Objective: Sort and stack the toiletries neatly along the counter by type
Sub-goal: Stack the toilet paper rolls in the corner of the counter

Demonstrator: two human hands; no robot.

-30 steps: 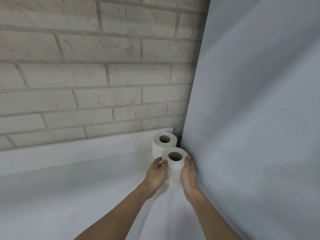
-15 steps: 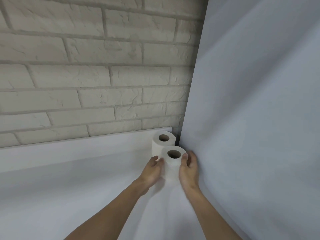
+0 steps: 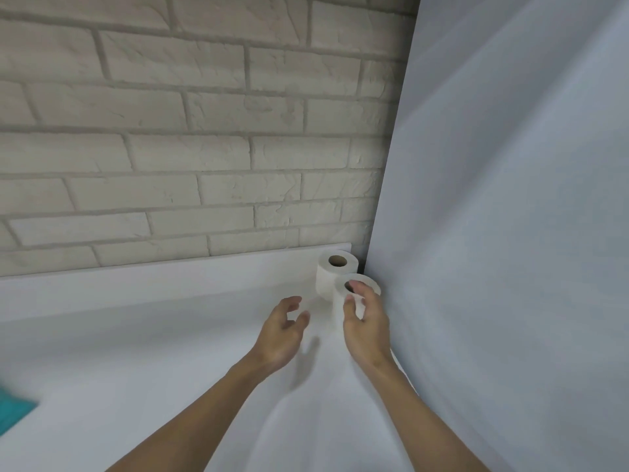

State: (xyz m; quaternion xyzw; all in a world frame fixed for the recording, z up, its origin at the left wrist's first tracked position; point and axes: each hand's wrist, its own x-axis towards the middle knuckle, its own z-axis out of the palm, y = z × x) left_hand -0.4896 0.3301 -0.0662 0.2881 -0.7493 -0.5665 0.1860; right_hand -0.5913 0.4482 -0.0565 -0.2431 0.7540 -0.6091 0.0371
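Rolls, near (image 3: 338, 306) and far (image 3: 335, 270), stand upright and touching on the tabletop (image 3: 136, 335), beside the panel (image 3: 510, 233). Both hands are loosely spread and grip nothing: the left hand (image 3: 282, 332) is clear of the paper, the right hand (image 3: 366, 325) is over the near roll's top. The rolls are probably light and squashy, so the sides should be clasped gently.

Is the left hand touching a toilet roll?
No, the left hand hangs open with a clear gap before the near toilet roll.
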